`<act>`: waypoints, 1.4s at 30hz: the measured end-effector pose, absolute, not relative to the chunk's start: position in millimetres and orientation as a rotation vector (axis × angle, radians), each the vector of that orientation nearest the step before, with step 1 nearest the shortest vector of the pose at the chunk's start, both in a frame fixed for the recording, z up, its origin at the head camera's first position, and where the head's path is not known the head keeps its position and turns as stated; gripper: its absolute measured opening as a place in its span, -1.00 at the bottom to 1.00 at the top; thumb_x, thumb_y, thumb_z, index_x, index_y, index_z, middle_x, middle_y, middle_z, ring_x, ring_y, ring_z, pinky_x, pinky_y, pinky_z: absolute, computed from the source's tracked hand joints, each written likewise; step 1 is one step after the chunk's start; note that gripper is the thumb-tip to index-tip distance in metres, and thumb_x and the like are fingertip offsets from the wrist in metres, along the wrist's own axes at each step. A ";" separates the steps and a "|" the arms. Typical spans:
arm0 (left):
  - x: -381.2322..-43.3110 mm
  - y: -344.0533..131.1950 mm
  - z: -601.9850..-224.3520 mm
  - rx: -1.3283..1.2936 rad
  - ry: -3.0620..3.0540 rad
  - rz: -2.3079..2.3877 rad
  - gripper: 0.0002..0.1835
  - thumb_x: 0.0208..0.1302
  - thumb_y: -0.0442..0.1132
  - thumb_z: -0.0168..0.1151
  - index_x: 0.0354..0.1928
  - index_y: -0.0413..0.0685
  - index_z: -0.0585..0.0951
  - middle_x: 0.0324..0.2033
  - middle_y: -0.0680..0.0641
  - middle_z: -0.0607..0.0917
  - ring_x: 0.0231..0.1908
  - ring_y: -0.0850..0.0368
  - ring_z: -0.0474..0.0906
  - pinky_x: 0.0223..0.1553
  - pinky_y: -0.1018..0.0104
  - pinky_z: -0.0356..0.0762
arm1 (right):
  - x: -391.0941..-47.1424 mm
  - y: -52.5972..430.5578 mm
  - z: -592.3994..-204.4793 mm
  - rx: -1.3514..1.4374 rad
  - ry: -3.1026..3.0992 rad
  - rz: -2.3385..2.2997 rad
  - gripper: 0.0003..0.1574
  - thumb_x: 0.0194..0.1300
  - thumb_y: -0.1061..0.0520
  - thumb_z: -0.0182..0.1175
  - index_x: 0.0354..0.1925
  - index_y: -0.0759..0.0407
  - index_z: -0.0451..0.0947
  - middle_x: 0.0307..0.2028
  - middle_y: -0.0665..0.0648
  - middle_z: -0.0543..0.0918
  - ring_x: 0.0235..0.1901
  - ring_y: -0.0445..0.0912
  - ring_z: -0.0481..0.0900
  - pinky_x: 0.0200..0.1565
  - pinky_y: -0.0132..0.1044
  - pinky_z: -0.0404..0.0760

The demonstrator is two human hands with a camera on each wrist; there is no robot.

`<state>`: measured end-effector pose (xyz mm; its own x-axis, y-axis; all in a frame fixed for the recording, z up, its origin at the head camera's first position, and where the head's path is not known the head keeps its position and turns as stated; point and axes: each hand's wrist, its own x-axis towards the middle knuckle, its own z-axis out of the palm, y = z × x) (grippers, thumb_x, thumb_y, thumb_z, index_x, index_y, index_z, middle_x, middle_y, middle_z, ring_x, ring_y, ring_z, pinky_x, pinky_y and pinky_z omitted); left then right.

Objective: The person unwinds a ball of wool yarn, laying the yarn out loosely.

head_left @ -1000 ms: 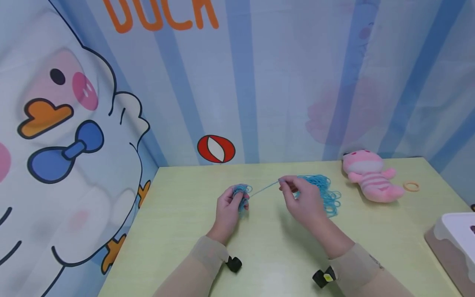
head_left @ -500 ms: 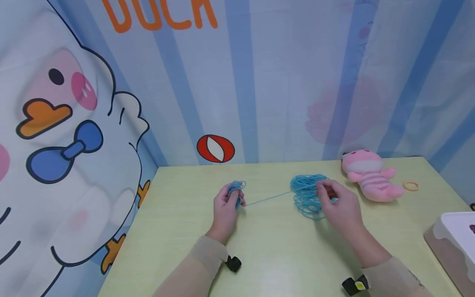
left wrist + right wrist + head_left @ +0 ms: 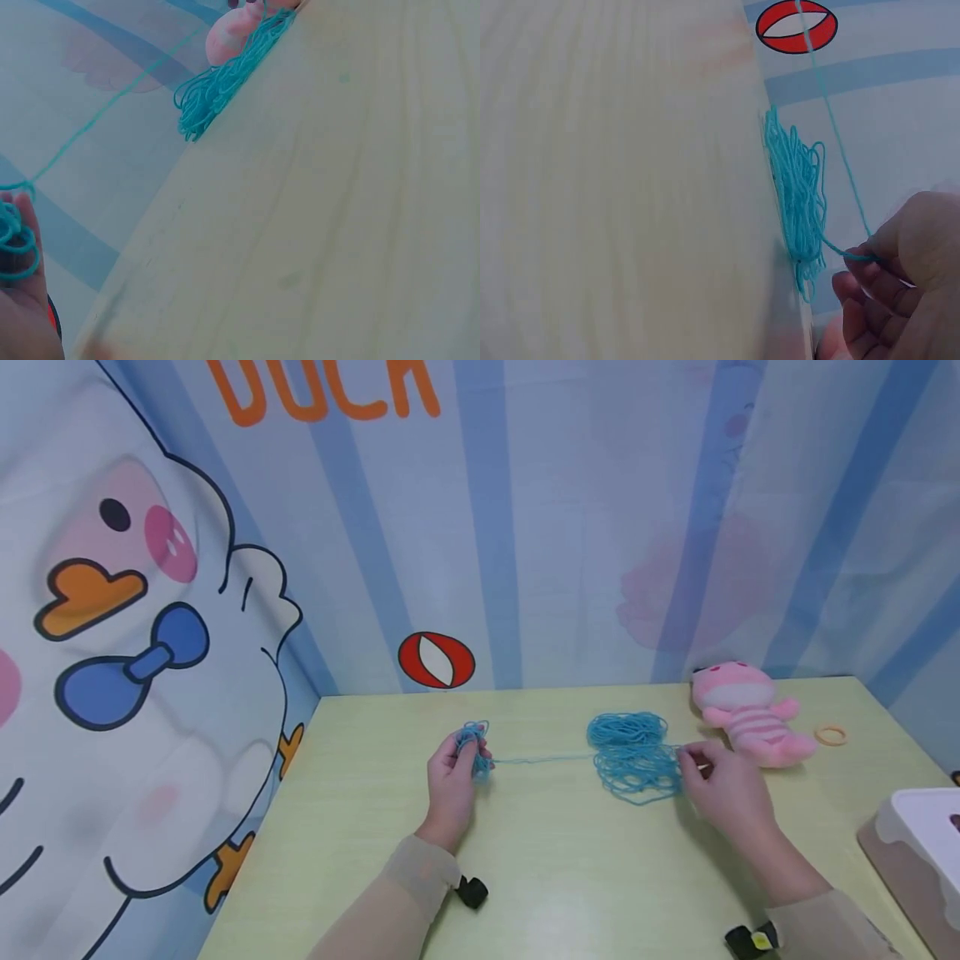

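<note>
My left hand (image 3: 448,789) grips a small bundle of blue yarn (image 3: 471,740) left of the table's middle. From it a single strand (image 3: 543,760) stretches across to my right hand (image 3: 729,789), passing over the loose yarn pile (image 3: 637,770) on the table. Thumb and forefinger of the right hand pinch that strand just right of the pile. In the right wrist view, the pinched yarn (image 3: 836,129) bends at the fingertips and runs back down to the heap. The left wrist view catches part of the left hand (image 3: 24,319) with loops over its fingers.
A pink striped plush toy (image 3: 750,718) lies behind the right hand, with an orange ring (image 3: 830,737) to its right. At the right edge stands a box with a white lid (image 3: 922,827). A printed curtain (image 3: 562,527) rises behind the pale table (image 3: 540,877).
My right hand has moved right across the pile, drawing the strand out longer between the hands. The pile is now uncovered. The left hand has shifted slightly left with its bundle.
</note>
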<state>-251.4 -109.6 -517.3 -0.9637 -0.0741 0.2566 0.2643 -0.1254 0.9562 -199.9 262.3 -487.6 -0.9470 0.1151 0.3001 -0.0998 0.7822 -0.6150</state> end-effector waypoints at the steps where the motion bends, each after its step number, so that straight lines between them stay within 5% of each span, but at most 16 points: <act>1: -251.6 -109.5 -517.5 -0.213 -1.902 -2.199 -0.71 0.74 -0.25 0.09 0.22 -0.19 0.71 -0.17 -0.09 0.72 -0.19 0.12 0.69 -0.09 0.38 0.80 | -200.3 264.3 -489.5 -0.024 -2.683 0.924 -0.62 0.61 0.06 0.22 0.07 0.34 0.77 -0.13 0.33 0.85 -0.26 0.09 0.74 -0.23 -0.18 0.67; 7: -250.4 -109.0 -516.5 -0.207 -1.911 -2.224 -0.71 0.75 -0.24 0.07 0.23 -0.16 0.70 -0.09 -0.43 0.65 -0.20 0.07 0.68 -0.08 0.37 0.82 | -204.6 269.5 -493.4 -0.067 -2.872 0.836 -0.52 0.58 0.04 0.23 0.18 0.41 0.71 -0.02 0.41 0.83 -0.07 0.31 0.76 0.01 0.28 0.72; 13: -250.3 -109.1 -515.7 -0.208 -1.940 -2.221 -0.72 0.75 -0.24 0.07 0.22 -0.17 0.71 -0.06 -0.55 0.62 -0.21 0.13 0.71 -0.05 0.36 0.82 | -201.9 240.8 -487.3 0.035 -2.732 0.855 -0.44 0.51 0.10 0.22 0.34 0.39 0.58 0.17 0.52 0.63 0.21 0.45 0.53 0.19 0.42 0.56; 19: -250.6 -110.5 -515.5 -0.228 -1.932 -2.218 -0.71 0.74 -0.25 0.08 0.23 -0.17 0.72 -0.06 -0.57 0.62 -0.23 0.16 0.72 -0.04 0.35 0.83 | -202.5 175.4 -485.7 0.429 -2.649 0.939 -0.62 0.53 0.13 0.33 0.21 0.24 0.72 0.17 0.29 0.77 0.23 0.29 0.71 0.27 0.29 0.68; 26: -252.0 -109.7 -518.9 -0.247 -1.904 -2.253 -0.69 0.74 -0.25 0.09 0.24 -0.23 0.70 -0.09 -0.54 0.64 -0.23 0.17 0.73 -0.03 0.33 0.84 | -211.6 110.5 -493.6 0.740 -2.799 0.997 -0.45 0.55 -0.02 0.38 0.39 0.12 0.65 0.33 0.16 0.75 0.39 0.18 0.69 0.41 0.18 0.65; 30: -252.5 -108.6 -518.9 -0.251 -1.888 -2.252 -0.70 0.73 -0.27 0.09 0.23 -0.27 0.70 -0.13 -0.47 0.66 -0.26 0.20 0.73 -0.06 0.35 0.83 | -220.1 91.1 -497.9 0.823 -2.822 0.984 -0.48 0.54 0.01 0.40 0.36 0.12 0.67 0.32 0.17 0.76 0.38 0.16 0.69 0.44 0.14 0.63; 36: -251.6 -107.9 -517.6 -0.253 -1.877 -2.248 -0.69 0.73 -0.30 0.07 0.23 -0.32 0.68 -0.23 -0.15 0.71 -0.27 0.21 0.72 -0.10 0.36 0.83 | -224.3 83.7 -499.1 0.904 -2.786 0.856 -0.80 0.57 0.08 0.35 0.04 0.07 0.83 0.00 0.07 0.89 0.11 0.06 0.84 0.24 0.04 0.76; 42: -252.3 -110.0 -517.2 -0.245 -1.900 -2.227 -0.68 0.74 -0.25 0.07 0.24 -0.28 0.69 -0.16 -0.36 0.69 -0.24 0.20 0.72 -0.06 0.35 0.83 | -220.1 96.9 -486.2 0.709 -2.799 0.958 -0.80 0.59 0.07 0.33 0.03 0.05 0.85 0.01 0.04 0.90 0.14 0.07 0.84 0.24 0.10 0.76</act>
